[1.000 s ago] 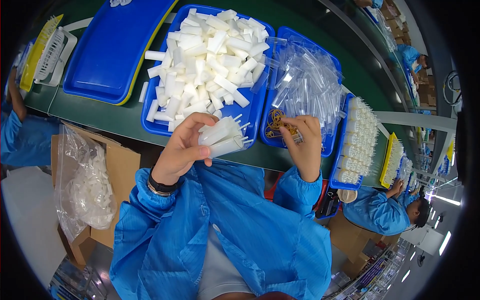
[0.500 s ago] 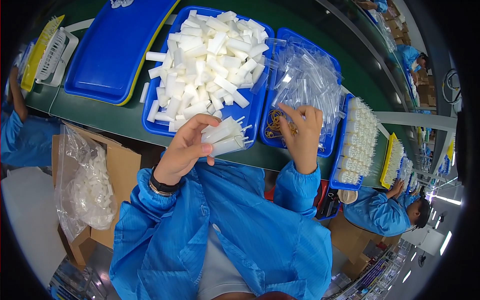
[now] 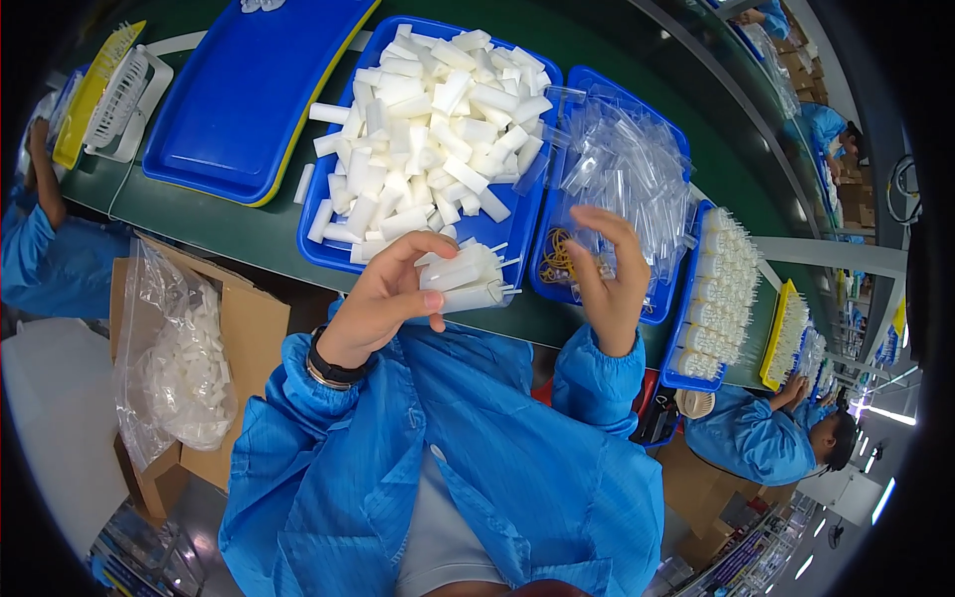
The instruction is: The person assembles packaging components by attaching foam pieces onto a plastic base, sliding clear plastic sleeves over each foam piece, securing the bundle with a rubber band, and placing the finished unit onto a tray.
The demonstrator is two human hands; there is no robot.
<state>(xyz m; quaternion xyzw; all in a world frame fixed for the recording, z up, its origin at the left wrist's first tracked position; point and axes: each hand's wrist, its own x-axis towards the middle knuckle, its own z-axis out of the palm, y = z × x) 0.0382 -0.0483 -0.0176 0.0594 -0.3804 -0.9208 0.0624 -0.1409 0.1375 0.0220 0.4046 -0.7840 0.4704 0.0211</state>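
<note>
My left hand (image 3: 383, 294) is closed round a small bundle of white pieces (image 3: 468, 279), some with a clear, glassy look, with thin white prongs sticking out on the right. To its right my right hand (image 3: 617, 279) is raised with thumb and fingers curved apart; I make out nothing between them. Just left of that hand, tan rubber bands (image 3: 556, 257) lie in the near corner of a blue tray (image 3: 545, 224). Clear plastic sleeves (image 3: 622, 164) fill the rest of that tray. Beyond my left hand, white foam-like blocks (image 3: 418, 129) are heaped in a larger blue tray (image 3: 316, 239).
Bundles of white pronged pieces (image 3: 711, 289) stand in a narrow blue tray at right. Stacked blue and yellow trays (image 3: 229, 109) and a white basket (image 3: 117, 99) are at left. A cardboard box (image 3: 257, 318) with a bag of white pieces (image 3: 189, 368) sits below. Co-workers (image 3: 746, 428) work at both sides.
My right hand has drawn back from over the rubber bands and clear sleeves, toward me, and its fingers have turned. My left hand keeps the bundle. The whole view has shifted slightly.
</note>
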